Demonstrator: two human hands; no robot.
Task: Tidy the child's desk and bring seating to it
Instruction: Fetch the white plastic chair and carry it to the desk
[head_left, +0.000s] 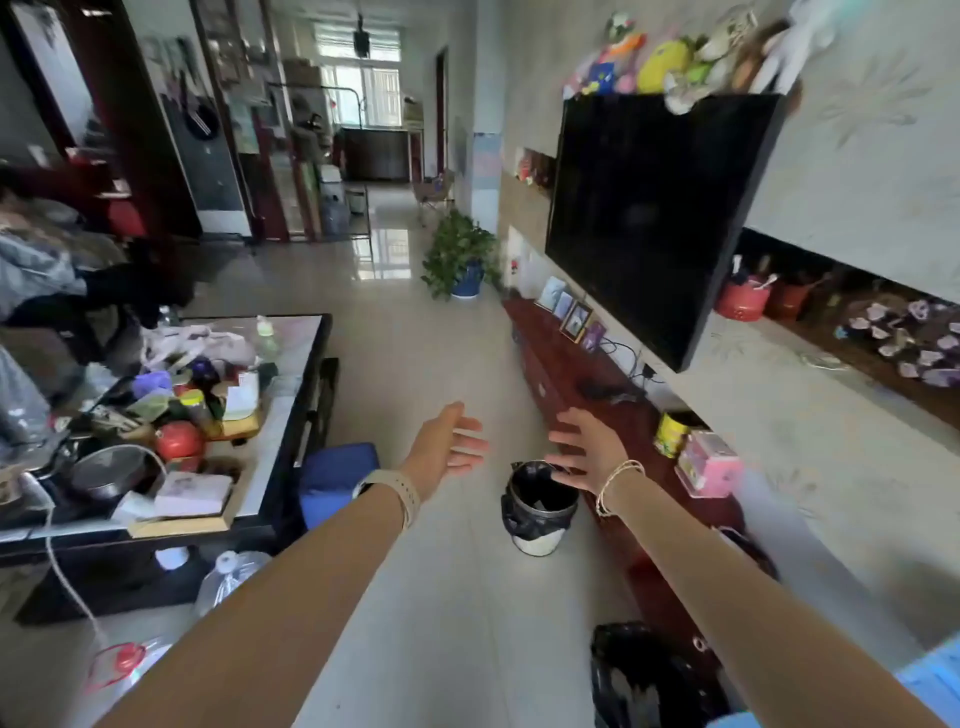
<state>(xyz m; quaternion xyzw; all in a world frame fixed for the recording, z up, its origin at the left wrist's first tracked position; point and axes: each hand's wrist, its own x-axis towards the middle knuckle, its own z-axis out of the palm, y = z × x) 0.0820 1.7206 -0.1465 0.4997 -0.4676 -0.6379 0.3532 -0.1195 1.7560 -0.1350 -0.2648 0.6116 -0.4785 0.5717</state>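
Both my arms reach forward over the tiled floor of a living room. My left hand (451, 441) is open with fingers apart and holds nothing; a pale watch strap is on its wrist. My right hand (589, 449) is open too, empty, hovering just above a small metal bin (537, 512) lined with a black bag. A blue stool (337, 478) stands on the floor beside the coffee table, left of my left hand. No child's desk is in view.
A cluttered dark coffee table (291, 415) fills the left. A low red-brown TV cabinet (576, 384) runs along the right wall under a wall-mounted TV (654, 218). A potted plant (460, 257) stands farther down the floor. A black bag (644, 675) lies near my right elbow.
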